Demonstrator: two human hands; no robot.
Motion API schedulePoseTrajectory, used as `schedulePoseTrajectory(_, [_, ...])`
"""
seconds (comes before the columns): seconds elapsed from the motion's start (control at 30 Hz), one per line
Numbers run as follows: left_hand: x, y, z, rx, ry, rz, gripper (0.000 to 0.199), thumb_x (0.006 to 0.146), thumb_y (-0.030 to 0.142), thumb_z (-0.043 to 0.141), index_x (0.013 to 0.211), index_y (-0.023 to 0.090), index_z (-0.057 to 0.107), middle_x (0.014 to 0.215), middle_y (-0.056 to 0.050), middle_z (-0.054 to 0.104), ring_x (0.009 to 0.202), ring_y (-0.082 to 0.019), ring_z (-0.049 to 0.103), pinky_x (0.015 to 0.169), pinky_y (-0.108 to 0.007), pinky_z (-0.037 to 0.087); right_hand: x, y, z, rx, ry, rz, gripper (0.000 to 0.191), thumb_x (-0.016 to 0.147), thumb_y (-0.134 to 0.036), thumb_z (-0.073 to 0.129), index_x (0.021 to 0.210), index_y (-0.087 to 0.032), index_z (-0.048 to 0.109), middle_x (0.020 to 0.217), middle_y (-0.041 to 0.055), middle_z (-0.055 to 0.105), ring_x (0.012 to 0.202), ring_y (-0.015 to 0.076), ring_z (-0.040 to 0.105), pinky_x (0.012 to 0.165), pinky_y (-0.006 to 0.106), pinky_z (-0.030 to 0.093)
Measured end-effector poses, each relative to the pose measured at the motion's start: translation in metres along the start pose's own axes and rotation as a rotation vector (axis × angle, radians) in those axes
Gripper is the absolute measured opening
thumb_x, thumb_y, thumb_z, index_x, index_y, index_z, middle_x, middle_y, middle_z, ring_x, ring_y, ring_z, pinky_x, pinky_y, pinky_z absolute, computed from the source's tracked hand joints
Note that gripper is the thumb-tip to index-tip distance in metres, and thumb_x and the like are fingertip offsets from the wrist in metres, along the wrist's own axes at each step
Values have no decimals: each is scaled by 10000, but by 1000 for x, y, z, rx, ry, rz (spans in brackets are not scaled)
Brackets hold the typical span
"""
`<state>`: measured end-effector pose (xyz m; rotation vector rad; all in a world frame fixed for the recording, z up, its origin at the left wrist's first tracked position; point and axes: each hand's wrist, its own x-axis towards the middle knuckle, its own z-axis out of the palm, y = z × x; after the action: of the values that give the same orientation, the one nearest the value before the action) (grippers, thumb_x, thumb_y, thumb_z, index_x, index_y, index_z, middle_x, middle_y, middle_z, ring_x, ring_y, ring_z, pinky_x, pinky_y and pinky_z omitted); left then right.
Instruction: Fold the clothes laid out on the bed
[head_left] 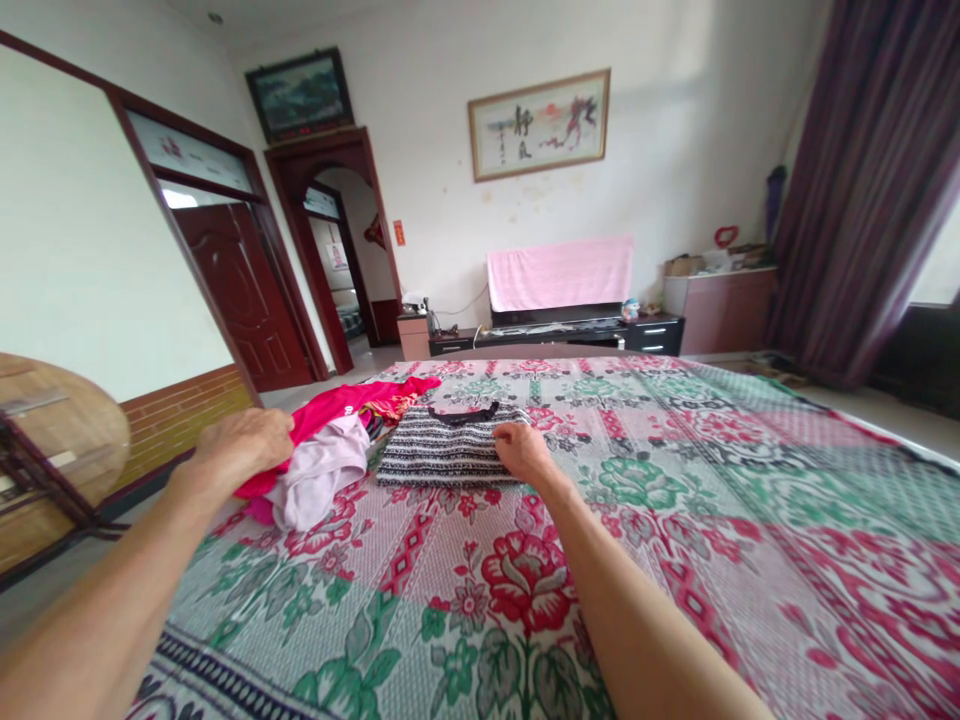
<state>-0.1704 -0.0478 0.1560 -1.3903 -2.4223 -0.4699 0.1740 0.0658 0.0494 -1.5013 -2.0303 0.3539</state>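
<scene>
A black-and-white striped knit top (442, 450) lies folded into a flat rectangle on the flowered bedspread, its dark neckline at the far edge. My right hand (523, 452) is closed at its right edge, fingers curled in on the fabric. To the left is a loose pile with a red garment (322, 415) and a crumpled pale pink garment (322, 475). My left hand (251, 438) is closed on the left end of the red garment; its fingertips are partly hidden. A patterned orange piece (390, 405) shows within the pile.
The flowered bedspread (645, 560) covers the broad surface before me. Beyond its far edge stand a low black TV cabinet (656, 335) and a pink cloth (562, 275) draped over a screen. A round wooden tabletop (67, 420) leans at the left; a purple curtain (847, 200) hangs right.
</scene>
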Motion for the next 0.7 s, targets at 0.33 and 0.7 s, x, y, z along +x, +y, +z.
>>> schedulePoseTrajectory(0.33, [-35,90,91,2,-152,292,451,867,413,412,1166,162,639,1068,-133,701,1021,-260,637,869,-321,461,-2,14,7,31,183,252,487,776,-221,524,1250,-128,573,1210,156,603,1099,245,574,904,291,442])
schedulePoseTrajectory(0.7, [-45,103,143,-343,-27,164,448,836,334,474,1235,166,590,1201,-115,653,1102,-261,600,936,-335,433,3,17,4,94,78,322,497,756,-170,519,1249,-154,575,1054,105,703,1006,224,643,847,267,470])
